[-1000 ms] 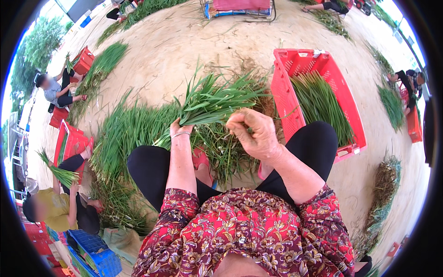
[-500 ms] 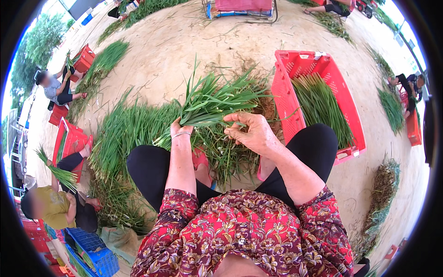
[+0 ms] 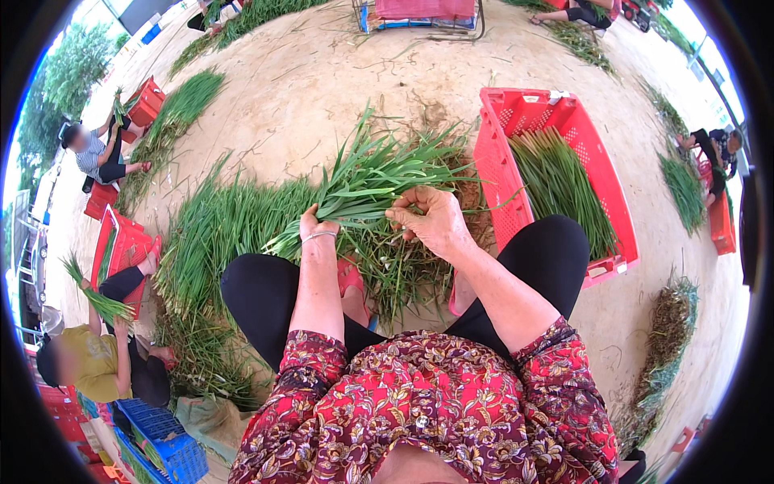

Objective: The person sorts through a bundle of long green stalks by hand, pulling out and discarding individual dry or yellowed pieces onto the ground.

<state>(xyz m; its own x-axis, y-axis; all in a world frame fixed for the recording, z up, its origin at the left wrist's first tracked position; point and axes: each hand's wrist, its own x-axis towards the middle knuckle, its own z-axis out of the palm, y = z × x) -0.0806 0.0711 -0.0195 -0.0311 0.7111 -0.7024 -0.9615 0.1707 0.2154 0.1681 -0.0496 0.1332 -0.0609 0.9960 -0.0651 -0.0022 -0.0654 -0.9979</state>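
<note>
My left hand [image 3: 316,223] is wrapped round the stem end of a bunch of green chives [image 3: 375,187], its flat leaves fanning out up and to the right. Beside the bunch's lower edge, my right hand [image 3: 434,221] is closed in a pinch; what lies between thumb and forefinger is too small to make out. Under both hands, a heap of loose trimmings and leaves [image 3: 403,278] covers the ground between my feet. More chives lie in a thick pile [image 3: 234,218] to the left of my left hand.
By my right knee stands a red crate [image 3: 493,157] holding upright chives [image 3: 564,185]. At left, a person in a yellow top [image 3: 101,363] holds chives near a red crate [image 3: 125,250]. A blue crate [image 3: 165,440] sits lower left. Other people sit farther off beside piles.
The bunch's leaves have shifted and spread slightly to the right. My right hand has moved a little left and up along them. My left hand keeps its hold.
</note>
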